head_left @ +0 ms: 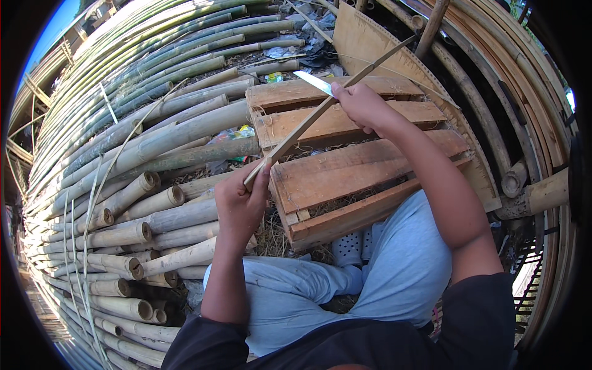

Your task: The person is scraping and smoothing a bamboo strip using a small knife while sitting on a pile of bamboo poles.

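Note:
My left hand (242, 198) is closed round the lower end of a long bamboo strip (303, 127), its thumb lying along the strip. The strip slants up to the right across a slatted wooden crate (364, 166) and reaches past its far side. In my right hand (362, 106) is a knife (316, 82), its bright blade pointing up to the left. The blade lies close to the strip, above the crate's far slats; the handle is hidden in my fingers. Whether the edge touches the strip I cannot tell.
Stacked bamboo poles (179, 139) fill the left side, several cut ends facing me. Thin loose strips (92, 209) lie across them. A curved tan panel (370, 46) and more poles (478, 98) stand at the right. Plastic litter (290, 52) lies beyond the crate.

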`<state>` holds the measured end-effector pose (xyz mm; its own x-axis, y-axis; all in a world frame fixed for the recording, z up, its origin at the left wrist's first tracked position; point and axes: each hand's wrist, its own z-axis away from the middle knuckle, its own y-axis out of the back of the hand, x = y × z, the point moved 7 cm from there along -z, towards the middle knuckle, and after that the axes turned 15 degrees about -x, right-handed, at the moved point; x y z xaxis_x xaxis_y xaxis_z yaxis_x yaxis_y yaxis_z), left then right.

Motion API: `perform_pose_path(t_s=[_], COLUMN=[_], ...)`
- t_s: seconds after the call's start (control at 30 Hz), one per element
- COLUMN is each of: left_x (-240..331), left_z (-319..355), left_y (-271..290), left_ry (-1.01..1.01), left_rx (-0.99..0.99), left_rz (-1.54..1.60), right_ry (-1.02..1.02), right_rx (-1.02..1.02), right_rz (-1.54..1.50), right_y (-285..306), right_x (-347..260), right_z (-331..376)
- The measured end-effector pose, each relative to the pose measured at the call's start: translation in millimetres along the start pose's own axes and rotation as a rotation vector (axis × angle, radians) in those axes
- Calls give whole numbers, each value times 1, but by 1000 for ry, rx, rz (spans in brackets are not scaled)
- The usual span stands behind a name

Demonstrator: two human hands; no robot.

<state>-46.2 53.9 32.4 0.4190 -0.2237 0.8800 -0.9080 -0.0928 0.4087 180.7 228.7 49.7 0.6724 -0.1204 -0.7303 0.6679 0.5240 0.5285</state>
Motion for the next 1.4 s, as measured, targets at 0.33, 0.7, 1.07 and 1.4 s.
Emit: perform_pose_path(t_s=[0.33,0.7,1.07,1.4], left_x=[6,7,9,7], left_z=[1,0,4,1], left_y=[2,2,2,1], left_ry=[-14,65,-31,31], left_rx=[-14,-54,-55,-54], left_rz=[-100,-55,-136,-107], right_ry=[-9,-17,20,135], right_rx=[-42,-95,-98,-17], right_rz=[86,134,243,287], right_y=[-13,-15,-23,-28], right_x=[-14,-19,-34,-29], right_z=[22,27,34,27])
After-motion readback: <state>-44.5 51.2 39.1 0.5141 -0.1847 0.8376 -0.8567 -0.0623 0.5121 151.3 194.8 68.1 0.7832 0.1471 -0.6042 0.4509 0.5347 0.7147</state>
